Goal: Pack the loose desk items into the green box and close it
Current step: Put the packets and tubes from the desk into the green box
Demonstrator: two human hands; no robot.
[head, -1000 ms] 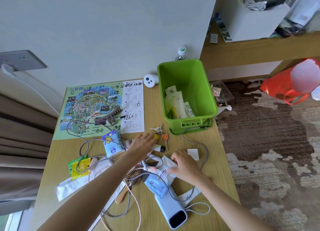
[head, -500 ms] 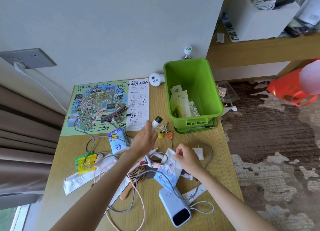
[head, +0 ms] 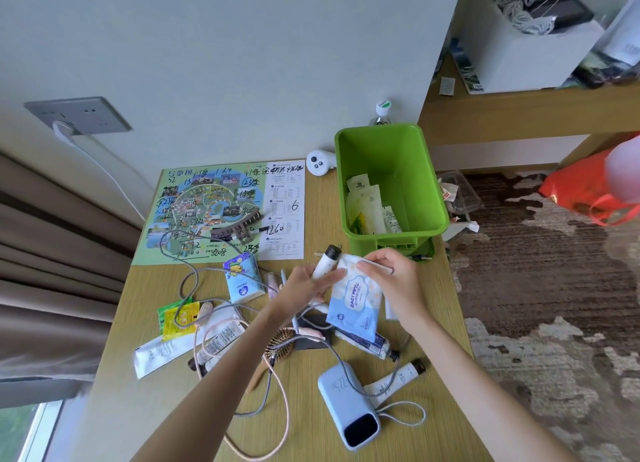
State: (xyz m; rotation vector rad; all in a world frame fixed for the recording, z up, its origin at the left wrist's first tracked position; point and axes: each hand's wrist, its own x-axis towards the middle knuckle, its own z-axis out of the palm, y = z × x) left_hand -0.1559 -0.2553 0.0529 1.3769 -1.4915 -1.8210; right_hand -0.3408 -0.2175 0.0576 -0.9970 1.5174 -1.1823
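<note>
Head: wipes pack [head: 356, 297], tube [head: 325, 262] raised higher, nearer green box [head: 391, 156].

A single wide-angle camera, worn on the person's head, looks forward and steeply down onto a wooden desk [head: 320, 219] from close range. The desk fills the centre and bottom of the frame, a wall [head: 242, 63] spans the top, and carpet [head: 554, 305] runs down the right side.
</note>
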